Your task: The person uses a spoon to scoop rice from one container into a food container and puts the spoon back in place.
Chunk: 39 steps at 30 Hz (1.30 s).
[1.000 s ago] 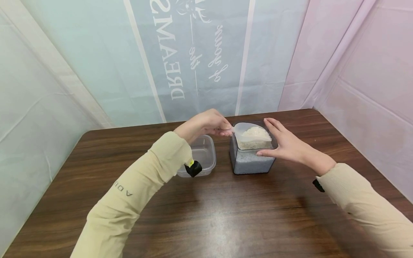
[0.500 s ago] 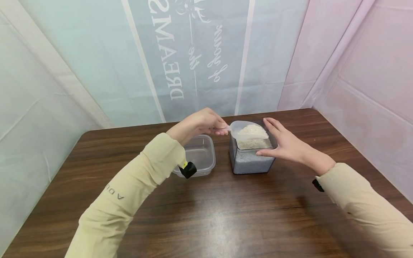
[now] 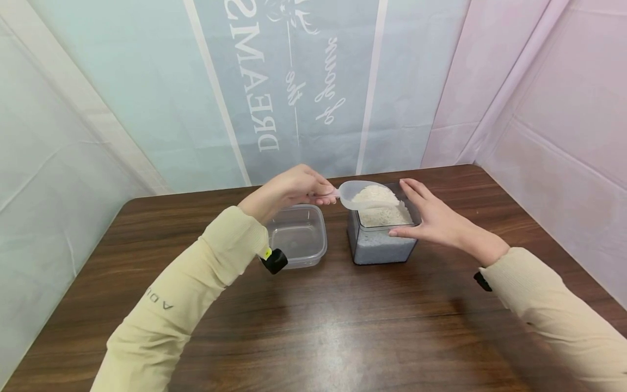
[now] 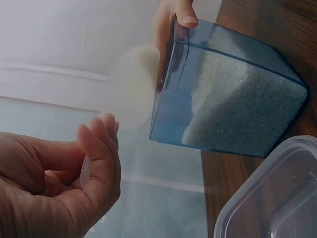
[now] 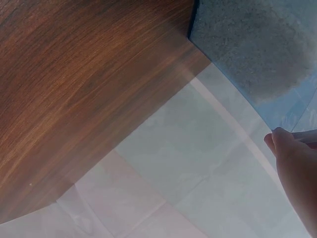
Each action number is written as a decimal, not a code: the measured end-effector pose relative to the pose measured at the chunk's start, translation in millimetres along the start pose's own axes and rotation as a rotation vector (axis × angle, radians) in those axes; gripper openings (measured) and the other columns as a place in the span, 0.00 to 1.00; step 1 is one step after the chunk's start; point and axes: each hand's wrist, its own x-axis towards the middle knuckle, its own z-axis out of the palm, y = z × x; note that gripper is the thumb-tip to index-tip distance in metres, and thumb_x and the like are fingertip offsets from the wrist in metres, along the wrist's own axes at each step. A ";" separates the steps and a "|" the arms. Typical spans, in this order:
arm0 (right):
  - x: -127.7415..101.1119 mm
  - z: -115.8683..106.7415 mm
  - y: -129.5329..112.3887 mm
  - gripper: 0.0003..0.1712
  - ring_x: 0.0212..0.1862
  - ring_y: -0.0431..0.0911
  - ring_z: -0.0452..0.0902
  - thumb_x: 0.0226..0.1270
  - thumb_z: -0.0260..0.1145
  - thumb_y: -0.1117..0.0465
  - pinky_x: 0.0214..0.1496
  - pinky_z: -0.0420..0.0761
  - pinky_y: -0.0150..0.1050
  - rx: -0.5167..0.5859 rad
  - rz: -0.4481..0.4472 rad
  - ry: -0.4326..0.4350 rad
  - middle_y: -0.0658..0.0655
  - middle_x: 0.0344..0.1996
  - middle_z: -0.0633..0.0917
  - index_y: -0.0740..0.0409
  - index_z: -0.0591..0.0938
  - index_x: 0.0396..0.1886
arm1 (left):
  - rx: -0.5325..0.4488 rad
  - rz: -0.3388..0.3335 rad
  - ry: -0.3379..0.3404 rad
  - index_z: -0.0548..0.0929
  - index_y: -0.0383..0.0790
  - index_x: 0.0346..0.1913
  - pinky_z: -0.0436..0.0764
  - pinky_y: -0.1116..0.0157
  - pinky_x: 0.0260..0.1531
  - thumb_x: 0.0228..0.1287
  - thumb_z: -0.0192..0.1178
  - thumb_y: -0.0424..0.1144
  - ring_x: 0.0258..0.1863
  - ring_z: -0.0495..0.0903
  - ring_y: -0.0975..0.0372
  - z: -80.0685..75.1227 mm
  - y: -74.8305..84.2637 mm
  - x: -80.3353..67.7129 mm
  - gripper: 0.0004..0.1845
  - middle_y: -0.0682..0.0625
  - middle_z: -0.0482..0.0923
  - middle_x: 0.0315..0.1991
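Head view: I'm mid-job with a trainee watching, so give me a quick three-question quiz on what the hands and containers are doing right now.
1. True or false: the scoop held by the left hand is empty.
2. Which hand steadies the blue container? A) left B) right C) neither
3. Fill in: the clear tub beside the blue container holds ____ rice.

Key
1. False: the scoop carries a heap of white rice above the blue container's left edge.
2. B: the right hand rests on its rim, thumb on the near wall, fingers straight.
3. No: only its bare bottom shows.
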 end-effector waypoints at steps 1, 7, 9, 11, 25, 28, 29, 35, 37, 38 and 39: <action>-0.1 -0.1 0.0 0.60 0.66 0.61 0.51 0.48 0.70 0.42 0.60 0.58 0.56 0.000 0.000 -0.001 0.65 0.67 0.52 0.68 0.48 0.69 | -0.002 0.000 0.000 0.74 0.19 0.49 0.75 0.72 0.27 0.64 0.49 0.24 0.20 0.74 0.65 -1.0 -0.5 -0.8 0.13 0.44 0.78 0.25; -0.4 0.0 0.2 0.60 0.66 0.60 0.50 0.48 0.69 0.42 0.60 0.58 0.56 0.001 0.006 -0.012 0.64 0.68 0.51 0.67 0.47 0.69 | -0.016 0.006 0.000 0.73 0.19 0.50 0.76 0.72 0.27 0.64 0.48 0.23 0.23 0.77 0.64 -5.7 -3.9 -4.3 0.14 0.43 0.78 0.26; -0.6 -0.1 0.0 0.60 0.66 0.60 0.50 0.49 0.69 0.42 0.60 0.58 0.56 0.004 0.008 -0.014 0.64 0.68 0.51 0.67 0.47 0.69 | -0.025 0.008 0.003 0.73 0.18 0.50 0.76 0.72 0.28 0.64 0.48 0.23 0.23 0.77 0.63 -7.0 -4.5 -5.6 0.14 0.42 0.78 0.26; -0.7 -0.2 -0.5 0.60 0.66 0.60 0.50 0.49 0.69 0.42 0.60 0.58 0.56 0.005 0.011 -0.016 0.64 0.68 0.51 0.67 0.47 0.69 | -0.028 0.009 0.007 0.73 0.19 0.50 0.77 0.71 0.29 0.64 0.49 0.23 0.23 0.77 0.64 -8.4 -4.9 -7.2 0.14 0.42 0.78 0.27; -1.1 -0.1 -1.0 0.60 0.66 0.60 0.51 0.49 0.69 0.41 0.60 0.58 0.57 0.015 0.021 -0.029 0.63 0.68 0.50 0.65 0.46 0.70 | -0.011 0.039 0.011 0.71 0.18 0.52 0.77 0.73 0.33 0.64 0.49 0.24 0.27 0.78 0.64 -21.6 -14.9 -18.9 0.16 0.32 0.75 0.44; -0.7 0.0 -0.2 0.60 0.66 0.60 0.51 0.49 0.69 0.41 0.60 0.58 0.56 0.006 0.017 -0.025 0.63 0.68 0.50 0.66 0.46 0.70 | -0.017 0.040 0.011 0.70 0.18 0.53 0.76 0.73 0.33 0.64 0.48 0.24 0.28 0.78 0.65 -24.4 -16.8 -21.4 0.16 0.31 0.73 0.49; -0.5 0.0 0.1 0.60 0.66 0.60 0.50 0.49 0.69 0.41 0.60 0.58 0.56 0.003 0.016 -0.024 0.64 0.68 0.50 0.66 0.47 0.70 | -0.018 0.040 0.011 0.70 0.18 0.53 0.76 0.73 0.33 0.64 0.49 0.24 0.27 0.78 0.66 -25.5 -17.3 -22.0 0.16 0.31 0.73 0.50; -0.4 -0.1 1.0 0.60 0.66 0.60 0.50 0.49 0.69 0.41 0.60 0.58 0.56 -0.005 0.011 -0.018 0.64 0.68 0.50 0.67 0.48 0.69 | -0.031 0.056 0.009 0.70 0.17 0.53 0.76 0.72 0.33 0.64 0.49 0.24 0.26 0.78 0.66 -32.1 -21.1 -26.8 0.16 0.40 0.79 0.38; -0.6 -0.2 1.0 0.60 0.66 0.60 0.50 0.49 0.69 0.41 0.60 0.58 0.56 -0.006 0.010 -0.017 0.64 0.68 0.50 0.66 0.47 0.70 | -0.035 0.065 0.004 0.70 0.17 0.53 0.76 0.72 0.34 0.64 0.49 0.25 0.27 0.78 0.66 -34.1 -22.8 -28.5 0.16 0.43 0.80 0.33; -0.7 -0.3 0.9 0.60 0.66 0.60 0.50 0.49 0.69 0.41 0.60 0.58 0.56 -0.006 0.011 -0.017 0.64 0.68 0.50 0.66 0.47 0.70 | -0.038 0.068 0.004 0.71 0.18 0.53 0.76 0.71 0.34 0.64 0.50 0.25 0.27 0.78 0.66 -35.1 -23.7 -29.4 0.16 0.44 0.80 0.32; -0.8 -0.4 0.8 0.60 0.66 0.60 0.50 0.49 0.69 0.41 0.60 0.58 0.57 -0.007 0.011 -0.018 0.64 0.68 0.50 0.66 0.47 0.70 | -0.038 0.072 0.004 0.71 0.18 0.53 0.76 0.71 0.34 0.64 0.50 0.25 0.27 0.78 0.66 -36.1 -24.6 -30.3 0.16 0.44 0.80 0.32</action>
